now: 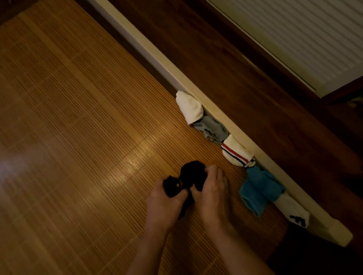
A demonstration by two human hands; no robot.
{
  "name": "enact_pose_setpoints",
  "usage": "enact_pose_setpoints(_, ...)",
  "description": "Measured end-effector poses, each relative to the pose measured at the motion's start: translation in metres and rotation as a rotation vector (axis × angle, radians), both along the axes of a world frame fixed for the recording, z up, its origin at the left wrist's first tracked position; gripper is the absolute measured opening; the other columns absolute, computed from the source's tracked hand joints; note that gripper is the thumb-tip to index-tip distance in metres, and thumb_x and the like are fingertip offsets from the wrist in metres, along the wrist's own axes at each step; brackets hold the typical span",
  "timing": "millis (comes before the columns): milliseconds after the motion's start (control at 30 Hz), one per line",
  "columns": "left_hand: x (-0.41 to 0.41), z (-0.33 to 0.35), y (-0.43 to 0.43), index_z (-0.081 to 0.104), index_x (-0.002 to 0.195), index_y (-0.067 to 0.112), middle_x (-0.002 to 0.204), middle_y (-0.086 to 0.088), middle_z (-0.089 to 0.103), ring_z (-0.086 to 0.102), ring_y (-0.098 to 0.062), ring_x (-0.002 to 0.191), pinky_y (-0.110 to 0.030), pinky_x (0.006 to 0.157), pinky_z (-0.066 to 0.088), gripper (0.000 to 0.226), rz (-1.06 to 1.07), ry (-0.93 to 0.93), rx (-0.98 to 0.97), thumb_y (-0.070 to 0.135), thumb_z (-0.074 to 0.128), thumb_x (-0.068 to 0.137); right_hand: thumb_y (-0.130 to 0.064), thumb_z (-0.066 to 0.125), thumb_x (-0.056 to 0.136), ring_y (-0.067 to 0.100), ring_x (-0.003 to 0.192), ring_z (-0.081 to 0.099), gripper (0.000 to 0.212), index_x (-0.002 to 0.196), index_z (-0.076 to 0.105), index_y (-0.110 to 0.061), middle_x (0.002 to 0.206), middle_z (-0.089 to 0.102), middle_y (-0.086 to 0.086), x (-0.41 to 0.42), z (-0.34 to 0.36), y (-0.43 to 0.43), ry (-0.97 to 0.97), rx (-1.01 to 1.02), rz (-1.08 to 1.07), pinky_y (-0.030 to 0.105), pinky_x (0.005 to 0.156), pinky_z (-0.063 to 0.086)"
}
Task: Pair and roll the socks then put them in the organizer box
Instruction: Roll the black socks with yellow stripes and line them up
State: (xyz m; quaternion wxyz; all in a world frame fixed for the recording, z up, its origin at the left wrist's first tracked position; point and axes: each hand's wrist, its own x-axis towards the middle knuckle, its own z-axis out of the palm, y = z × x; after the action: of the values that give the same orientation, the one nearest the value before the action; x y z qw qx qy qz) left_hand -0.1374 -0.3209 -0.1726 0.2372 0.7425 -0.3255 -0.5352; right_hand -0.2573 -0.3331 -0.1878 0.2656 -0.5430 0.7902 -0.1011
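A black letter "F" is printed on the white logo sock (293,212); the rest of the mark cannot be read. A small yellow mark is seen on the black socks (192,172), but it is too small to be read. No other writing can be made out.

The black socks are held just above or on the bamboo mat (70,144); which one cannot be told. Their left end is gripped by the left hand (165,200), with the fingers curled round it. Their right part is gripped by the right hand (211,190), with the fingers bent over the cloth.

To the right of the hands, a row of socks is laid along a long cream rail (172,67): a plain white sock (189,107), a grey sock (213,130), a striped sock (236,153) in white with red and dark lines, a blue sock (258,188), and the logo sock. Neighbouring socks touch each other. Whether the rail belongs to the organizer box cannot be told.

Behind the rail, a dark wooden floor (247,80) and a white ribbed panel (297,24) are seen.
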Motion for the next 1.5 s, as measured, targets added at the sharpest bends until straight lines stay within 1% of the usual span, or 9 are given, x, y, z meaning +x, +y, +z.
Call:
enact_pose_setpoints(233,-0.003,0.010,0.004,0.063,0.095,0.029,0.078,0.005,0.074,0.072,-0.010,0.065,-0.022,0.052,0.058,0.022,0.106,0.084,0.001,0.025,0.082,0.083,-0.003,0.080,0.073,0.026,0.093,0.056,0.040,0.105,0.056,-0.009,0.103,0.059,0.011,0.010,0.000,0.009,0.165,-0.131,0.136,0.037,0.077,0.052)
enact_pose_setpoints(500,-0.007,0.025,-0.006,0.065,0.098,0.024,0.090,0.000,0.074,0.074,-0.017,0.079,-0.040,0.071,0.065,0.025,0.141,0.182,0.071,0.024,0.084,0.081,-0.004,0.088,0.061,0.023,0.081,0.053,0.054,0.102,0.055,-0.014,0.094,0.055,0.007,0.013,-0.005,0.015,0.273,-0.189,0.276,0.036,0.071,0.049)
enact_pose_setpoints(733,-0.007,0.024,-0.008,0.068,0.110,0.008,0.104,-0.014,0.076,0.075,-0.029,0.095,-0.054,0.085,0.062,0.030,0.289,0.343,0.173,0.022,0.080,0.086,-0.023,0.088,0.065,0.020,0.106,0.046,0.088,0.140,0.044,-0.006,0.123,0.048,0.005,-0.011,-0.006,0.027,0.029,-0.063,0.446,0.034,0.092,0.049)
enact_pose_setpoints(867,-0.006,0.020,-0.003,0.067,0.115,0.005,0.108,-0.017,0.075,0.075,-0.033,0.098,-0.052,0.086,0.062,0.035,0.342,0.392,0.192,0.022,0.078,0.087,-0.014,0.052,0.094,0.012,0.112,0.040,0.059,0.151,0.038,-0.010,0.128,0.044,0.001,-0.028,0.004,0.033,-0.155,-0.116,0.538,0.022,0.094,0.043)
enact_pose_setpoints(1000,-0.002,0.017,0.003,0.068,0.118,0.004,0.110,-0.020,0.076,0.075,-0.035,0.097,-0.045,0.077,0.062,0.034,0.438,0.504,0.218,0.020,0.076,0.090,0.010,0.065,0.086,0.013,0.101,0.051,0.047,0.130,0.063,-0.006,0.107,0.056,0.002,-0.024,0.005,0.020,-0.253,-0.184,0.393,0.024,0.084,0.051)
enact_pose_setpoints(1133,0.004,0.015,0.007,0.071,0.117,0.005,0.109,-0.019,0.077,0.075,-0.033,0.094,-0.038,0.069,0.059,0.032,0.502,0.576,0.257,0.020,0.075,0.090,0.001,0.076,0.077,0.013,0.114,0.041,0.037,0.107,0.067,-0.018,0.119,0.047,-0.002,-0.019,0.005,0.013,-0.212,-0.130,0.328,0.023,0.089,0.045)
enact_pose_setpoints(1233,0.008,0.012,0.012,0.070,0.118,0.004,0.107,-0.019,0.077,0.075,-0.032,0.087,-0.036,0.063,0.058,0.032,0.510,0.572,0.273,0.019,0.075,0.089,0.000,0.080,0.074,0.013,0.115,0.045,0.046,0.109,0.059,-0.022,0.119,0.048,-0.006,-0.015,0.004,0.010,-0.254,-0.064,0.290,0.030,0.094,0.050)
enact_pose_setpoints(1333,0.011,0.012,0.015,0.069,0.115,0.005,0.101,-0.019,0.077,0.075,-0.030,0.080,-0.034,0.056,0.057,0.027,0.551,0.568,0.265,0.017,0.072,0.091,-0.002,0.081,0.074,0.011,0.116,0.046,0.072,0.134,0.047,-0.021,0.121,0.051,-0.005,-0.008,0.001,0.010,-0.289,0.012,0.238,0.030,0.101,0.047)
enact_pose_setpoints(1500,0.013,0.008,0.026,0.069,0.107,0.010,0.099,-0.016,0.077,0.077,-0.030,0.084,-0.047,0.069,0.065,0.021,0.487,0.247,0.168,0.018,0.076,0.088,-0.002,0.079,0.077,0.015,0.116,0.050,0.054,0.122,0.052,-0.015,0.124,0.052,0.001,0.008,0.003,0.014,-0.267,0.028,0.204,0.028,0.096,0.050)
